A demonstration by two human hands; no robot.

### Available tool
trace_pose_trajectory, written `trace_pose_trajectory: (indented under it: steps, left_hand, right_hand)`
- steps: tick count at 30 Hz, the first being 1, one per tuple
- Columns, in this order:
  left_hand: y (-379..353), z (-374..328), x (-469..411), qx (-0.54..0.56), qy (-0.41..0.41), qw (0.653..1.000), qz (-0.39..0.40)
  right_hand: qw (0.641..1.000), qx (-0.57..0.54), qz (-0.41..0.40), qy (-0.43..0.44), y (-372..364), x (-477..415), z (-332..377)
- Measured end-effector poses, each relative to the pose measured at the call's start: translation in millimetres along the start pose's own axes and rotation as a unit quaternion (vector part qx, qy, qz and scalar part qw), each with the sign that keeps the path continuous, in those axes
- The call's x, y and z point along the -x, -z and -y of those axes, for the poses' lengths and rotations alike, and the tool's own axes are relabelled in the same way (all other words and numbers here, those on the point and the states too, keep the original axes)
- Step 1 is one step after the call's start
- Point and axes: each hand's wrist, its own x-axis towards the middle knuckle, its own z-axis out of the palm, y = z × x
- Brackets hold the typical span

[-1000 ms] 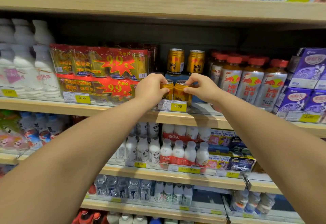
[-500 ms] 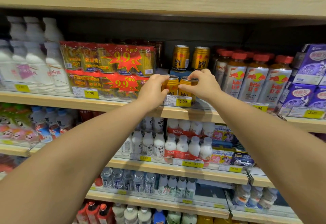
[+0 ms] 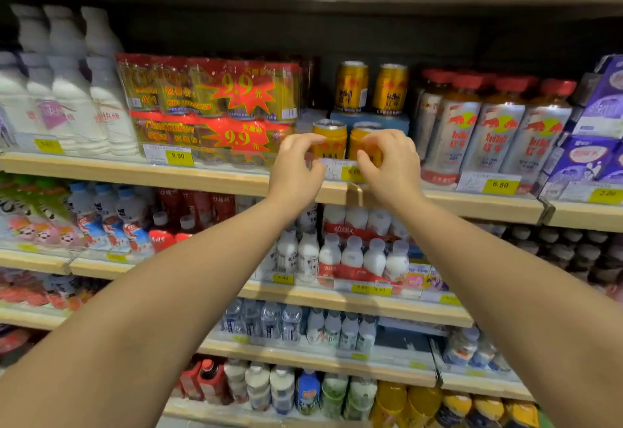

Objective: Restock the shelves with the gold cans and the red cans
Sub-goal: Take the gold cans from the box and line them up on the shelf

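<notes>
Gold cans, 2 on shelf — left hand, right hand before them, fingers (both) half-curled, empty

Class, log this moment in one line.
left hand: fingers curled at left gold can, grip unclear | right hand: fingers curled at right gold can, grip unclear | both cans upright at shelf front

Four loose gold cans; two hands.
</notes>
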Motion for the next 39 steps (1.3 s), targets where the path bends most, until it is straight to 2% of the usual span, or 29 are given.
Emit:
trace_pose_trajectory:
  steps: [3, 5, 7, 10, 16, 18, 20, 23, 28, 33, 36, 37, 39]
  left_hand:
    - [-10.9, 20.5, 51.8, 0.051, 0.026, 0.998, -0.010]
    - [-20.5, 42.6, 90.9, 0.043, 0.062, 0.997, 0.015]
    - [-31.2, 70.6, 133.9, 0.042, 0.114, 0.990, 0.072]
    - [-43.0, 116.7, 200.6, 0.030, 0.192, 0.970, 0.147]
    - [-72.9, 196.8, 330.7, -0.010, 0.325, 0.915, 0.238]
    - [-87.7, 221.9, 372.9, -0.017, 0.363, 0.890, 0.276]
    - [-105.7, 248.2, 418.6, -0.035, 0.385, 0.871, 0.303]
    - [-130.8, 293.8, 488.5, -0.078, 0.422, 0.837, 0.339]
    - [-171.7, 358.8, 593.6, -0.094, 0.487, 0.775, 0.391]
    - [-215.0, 420.1, 682.3, -0.130, 0.493, 0.734, 0.449]
    - [-232.1, 450.1, 726.3, -0.190, 0.497, 0.681, 0.503]
    - [-236.1, 458.8, 740.4, -0.213, 0.487, 0.662, 0.527]
    - [-239.3, 472.1, 762.8, -0.268, 0.450, 0.627, 0.577]
  right_hand:
    - [0.999, -0.048, -0.019, 0.000, -24.1, 61.5, 7.2]
    - [0.996, -0.085, 0.000, -0.029, -45.5, 109.3, 7.2]
    - [0.988, -0.117, 0.060, -0.081, -68.5, 163.9, 2.8]
    - [0.957, -0.146, 0.160, -0.194, -99.3, 247.9, -11.8]
    - [0.859, -0.134, 0.300, -0.393, -149.6, 404.3, -48.8]
    - [0.833, -0.130, 0.313, -0.438, -164.9, 450.3, -63.8]
    - [0.792, -0.106, 0.366, -0.477, -180.2, 497.3, -81.3]
    - [0.727, -0.080, 0.461, -0.503, -205.9, 567.9, -108.6]
    - [0.664, -0.029, 0.583, -0.468, -253.1, 668.5, -153.3]
    - [0.658, -0.020, 0.579, -0.482, -304.4, 755.1, -194.4]
    - [0.677, -0.009, 0.569, -0.466, -335.7, 799.2, -220.2]
    - [0.675, -0.007, 0.561, -0.480, -346.5, 812.1, -229.4]
    - [0.645, 0.000, 0.541, -0.539, -366.2, 831.3, -245.4]
